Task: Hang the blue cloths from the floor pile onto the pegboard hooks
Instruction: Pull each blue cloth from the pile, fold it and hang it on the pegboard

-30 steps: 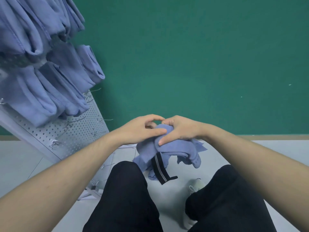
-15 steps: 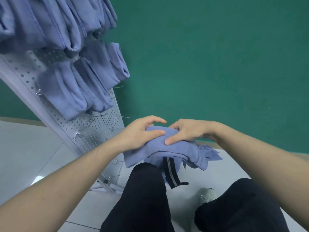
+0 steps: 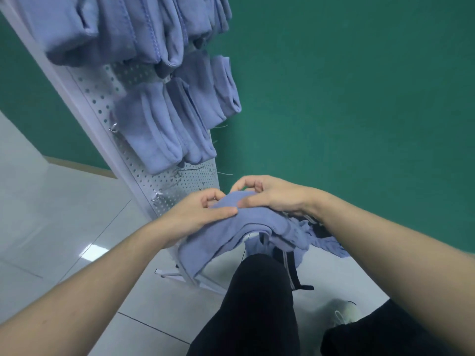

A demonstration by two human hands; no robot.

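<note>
The white pegboard [image 3: 144, 176] leans up the left of the view against the green wall [image 3: 359, 98], its upper rows already filled with hung blue cloths [image 3: 159, 129], while a few bare wire hooks [image 3: 223, 173] jut from the perforated panel lower down, just above and to the left of the hands. Below them, over the tiled floor [image 3: 64, 214] and the person's dark trousers [image 3: 257, 304], a blue cloth [image 3: 231, 235] is held up off the floor; more blue fabric and a black strap hang beneath it, though how much of the pile remains is hidden. The cloth's top edge runs roughly left to right between the two hands, the rest drooping down and toward the left. The left hand [image 3: 200, 214] pinches that edge with thumb and fingers [image 3: 218, 199] curled onto it; the right hand [image 3: 272, 196] pinches it just beside, thumb pressed along the fabric. The free hooks lie up and left of the pinched edge, nearer the left hand, so the lift will probably lead from that side.
</note>
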